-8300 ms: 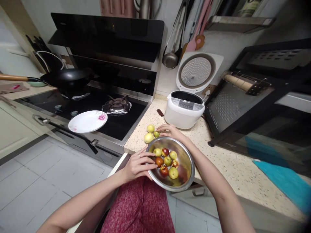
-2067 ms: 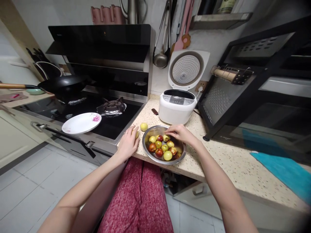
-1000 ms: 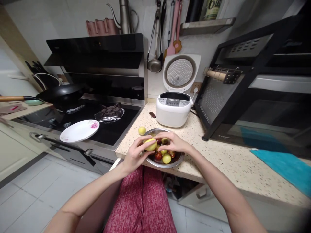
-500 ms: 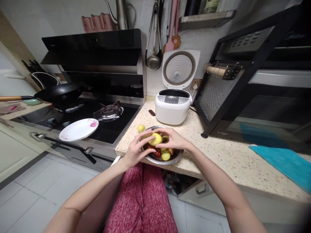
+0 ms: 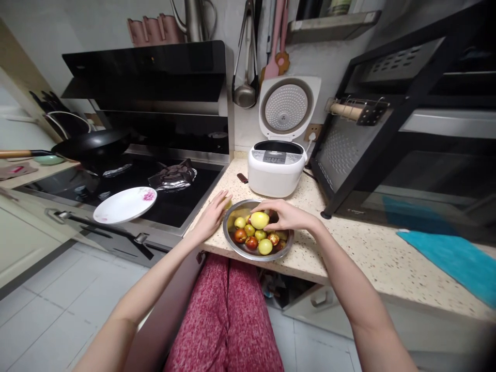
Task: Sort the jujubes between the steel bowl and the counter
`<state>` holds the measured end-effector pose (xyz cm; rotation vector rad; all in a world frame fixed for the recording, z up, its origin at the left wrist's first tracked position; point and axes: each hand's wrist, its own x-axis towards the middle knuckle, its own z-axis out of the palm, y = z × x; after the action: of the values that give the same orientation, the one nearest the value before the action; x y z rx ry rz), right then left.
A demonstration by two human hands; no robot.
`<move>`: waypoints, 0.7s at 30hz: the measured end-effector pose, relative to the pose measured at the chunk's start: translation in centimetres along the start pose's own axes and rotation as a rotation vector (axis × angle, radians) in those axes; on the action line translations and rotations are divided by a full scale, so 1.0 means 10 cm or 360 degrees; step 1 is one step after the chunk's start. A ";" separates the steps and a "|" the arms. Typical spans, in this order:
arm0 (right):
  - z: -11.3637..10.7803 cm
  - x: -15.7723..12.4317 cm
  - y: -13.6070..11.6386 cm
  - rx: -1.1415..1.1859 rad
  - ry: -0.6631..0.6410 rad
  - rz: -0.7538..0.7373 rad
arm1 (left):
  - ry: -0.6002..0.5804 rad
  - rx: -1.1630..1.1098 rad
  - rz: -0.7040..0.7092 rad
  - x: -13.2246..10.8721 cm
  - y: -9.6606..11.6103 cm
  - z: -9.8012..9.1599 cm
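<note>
A steel bowl (image 5: 251,257) at the counter's front edge holds several green and red-brown jujubes (image 5: 251,243). Over it, my right hand (image 5: 284,214) pinches a larger yellow-green jujube (image 5: 259,220) between thumb and fingers. To the left of the bowl, my left hand (image 5: 210,216) reaches along the counter with its fingers stretched out. Beside those fingers lies a loose jujube (image 5: 228,203), partly hidden by them; whether the hand grips it does not show.
Behind the bowl stands a white rice cooker (image 5: 276,173) with its lid up. A small dark object (image 5: 242,178) lies near it. Leftward, a white plate (image 5: 124,205) juts past the stove's front, and a wok (image 5: 95,144) sits farther back. A teal cloth (image 5: 449,263) lies right.
My left hand has let go of the yellow-green jujube and moved left to the loose one on the counter. My right hand now holds the jujube alone, slightly farther right.
</note>
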<state>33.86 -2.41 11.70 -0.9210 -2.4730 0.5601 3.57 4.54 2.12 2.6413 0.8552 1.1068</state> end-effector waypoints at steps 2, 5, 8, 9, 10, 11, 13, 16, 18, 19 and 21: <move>0.01 0.00 0.02 0.0009 -0.0036 0.0000 | -0.0063 0.0019 0.0032 0.00 -0.03 0.01; 0.00 0.00 0.03 0.0060 -0.0074 0.0039 | -0.0069 0.0031 -0.0003 -0.01 -0.03 0.01; -0.01 0.00 0.03 0.0122 -0.0089 0.0079 | -0.0022 0.0049 -0.0090 -0.03 0.00 0.01; -0.01 0.00 0.02 0.0143 -0.0085 0.0082 | -0.0002 0.0062 -0.0123 -0.03 0.01 0.00; -0.01 0.01 0.01 0.0162 -0.0079 0.0080 | 0.0018 0.0075 -0.0153 -0.03 0.02 -0.01; -0.01 0.01 0.00 0.0180 -0.0067 0.0076 | 0.0035 0.0087 -0.0176 -0.04 0.03 -0.01; -0.01 0.01 -0.01 0.0208 -0.0038 0.0076 | 0.0056 0.0096 -0.0207 -0.04 0.05 -0.03; 0.00 0.01 -0.01 0.0243 0.0006 0.0104 | 0.0041 0.0044 -0.0230 -0.03 0.06 -0.05; 0.00 0.01 0.00 0.0266 0.0032 0.0122 | 0.0064 -0.0029 -0.0265 -0.03 0.06 -0.07; 0.00 0.01 0.01 0.0274 0.0046 0.0127 | 0.0113 -0.0079 -0.0293 -0.02 0.07 -0.07; -0.01 0.02 0.03 0.0280 0.0086 0.0143 | 0.0278 -0.0185 -0.0356 -0.02 0.10 -0.10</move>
<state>33.93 -2.09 11.64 -0.9665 -2.3010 0.7593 3.22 3.51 3.01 2.3150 1.0544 1.2965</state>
